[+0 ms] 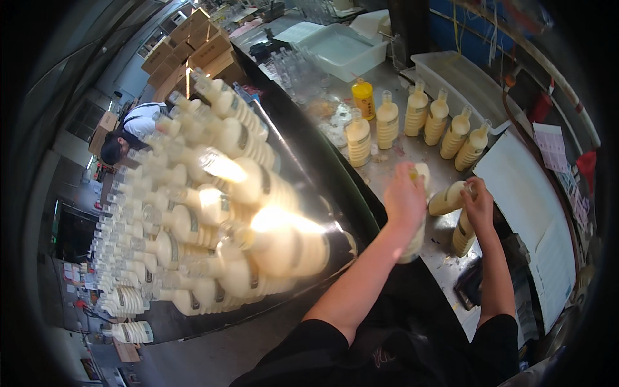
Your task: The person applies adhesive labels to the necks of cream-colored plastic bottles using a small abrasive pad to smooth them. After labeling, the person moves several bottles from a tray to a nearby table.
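My left hand (406, 197) is wrapped round a cream-coloured bottle (412, 248), partly hidden behind my wrist and blurred. To its right my right hand (478, 205) has its fingers closed round the neck of a tilted cream bottle (446, 198), whose body points left. Another cream bottle (463, 235) stands just below that hand; whether the fingers touch it too is hidden. Beyond my hands, several ribbed cream bottles with clear necks (436, 118) stand in a loose row on the metal table (393, 169). A yellow bottle (363, 100) stands at the row's left end.
At left, a large crowd of similar bottles (213, 213) fills a dark-edged table. Plastic tubs (342, 55) and clear empty bottles (293, 71) sit at the back. A white board (532, 213) borders the right side. Another person (132, 126) is bent over beyond the crowded table.
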`<state>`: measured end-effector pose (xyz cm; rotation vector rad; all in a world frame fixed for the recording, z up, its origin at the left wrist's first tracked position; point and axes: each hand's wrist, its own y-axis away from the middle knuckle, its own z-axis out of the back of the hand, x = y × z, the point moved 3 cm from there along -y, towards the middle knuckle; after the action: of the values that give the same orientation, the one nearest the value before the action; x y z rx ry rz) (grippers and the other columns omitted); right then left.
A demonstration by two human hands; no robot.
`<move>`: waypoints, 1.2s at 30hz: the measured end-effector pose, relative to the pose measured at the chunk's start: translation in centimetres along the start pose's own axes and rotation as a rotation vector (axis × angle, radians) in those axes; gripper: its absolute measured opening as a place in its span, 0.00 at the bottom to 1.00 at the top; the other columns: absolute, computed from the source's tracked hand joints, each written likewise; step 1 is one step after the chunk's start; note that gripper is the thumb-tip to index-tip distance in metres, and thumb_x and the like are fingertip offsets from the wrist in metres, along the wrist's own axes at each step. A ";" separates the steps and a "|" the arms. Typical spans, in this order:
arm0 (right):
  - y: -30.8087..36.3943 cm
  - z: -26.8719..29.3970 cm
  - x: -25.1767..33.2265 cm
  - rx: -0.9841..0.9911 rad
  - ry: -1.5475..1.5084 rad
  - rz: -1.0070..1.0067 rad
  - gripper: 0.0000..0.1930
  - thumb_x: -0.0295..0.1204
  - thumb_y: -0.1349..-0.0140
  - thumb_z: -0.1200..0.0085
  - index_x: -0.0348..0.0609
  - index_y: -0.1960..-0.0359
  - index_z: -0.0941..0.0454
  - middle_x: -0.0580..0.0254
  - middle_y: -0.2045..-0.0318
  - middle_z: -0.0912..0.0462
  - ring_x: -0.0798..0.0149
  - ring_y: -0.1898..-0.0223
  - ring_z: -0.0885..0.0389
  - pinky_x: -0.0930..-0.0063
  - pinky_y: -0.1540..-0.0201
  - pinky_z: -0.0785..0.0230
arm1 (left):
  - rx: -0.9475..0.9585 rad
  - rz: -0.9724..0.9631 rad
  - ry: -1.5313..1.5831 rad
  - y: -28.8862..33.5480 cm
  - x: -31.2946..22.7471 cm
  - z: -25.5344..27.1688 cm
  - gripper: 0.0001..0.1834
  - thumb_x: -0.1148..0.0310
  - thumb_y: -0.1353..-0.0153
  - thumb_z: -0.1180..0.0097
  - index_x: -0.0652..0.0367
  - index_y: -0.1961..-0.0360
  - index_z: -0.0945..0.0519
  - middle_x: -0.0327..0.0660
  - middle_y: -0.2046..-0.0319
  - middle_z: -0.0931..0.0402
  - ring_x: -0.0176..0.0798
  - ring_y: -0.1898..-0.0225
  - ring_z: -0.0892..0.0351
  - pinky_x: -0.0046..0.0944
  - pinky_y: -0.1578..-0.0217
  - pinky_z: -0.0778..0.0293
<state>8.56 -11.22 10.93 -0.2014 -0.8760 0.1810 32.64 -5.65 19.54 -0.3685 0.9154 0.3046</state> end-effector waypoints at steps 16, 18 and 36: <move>21.2 6.3 25.8 0.337 0.048 0.160 0.18 0.16 0.42 0.47 0.44 0.50 0.24 0.63 0.61 0.20 0.72 0.71 0.25 0.78 0.72 0.33 | 0.406 -0.470 0.246 26.8 8.7 29.2 0.20 0.67 0.40 0.35 0.57 0.49 0.26 0.48 0.60 0.18 0.58 0.64 0.17 0.53 0.63 0.21; 23.6 4.3 29.8 0.445 -0.015 0.215 0.16 0.19 0.45 0.46 0.43 0.53 0.23 0.67 0.64 0.23 0.77 0.75 0.29 0.81 0.75 0.37 | 0.350 -0.498 0.135 29.8 10.5 35.2 0.16 0.67 0.40 0.35 0.61 0.55 0.26 0.48 0.65 0.19 0.54 0.66 0.15 0.49 0.65 0.20; 39.4 -19.7 75.1 1.032 -0.695 0.968 0.14 0.20 0.37 0.37 0.39 0.50 0.23 0.56 0.54 0.15 0.62 0.50 0.14 0.69 0.49 0.20 | -0.742 0.494 -0.269 44.8 14.0 79.9 0.17 0.77 0.38 0.33 0.55 0.49 0.22 0.37 0.71 0.18 0.25 0.78 0.25 0.28 0.81 0.30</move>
<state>67.98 42.81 44.50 0.4606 -1.1943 1.6365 79.15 70.55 44.47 -0.7585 0.5892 1.1351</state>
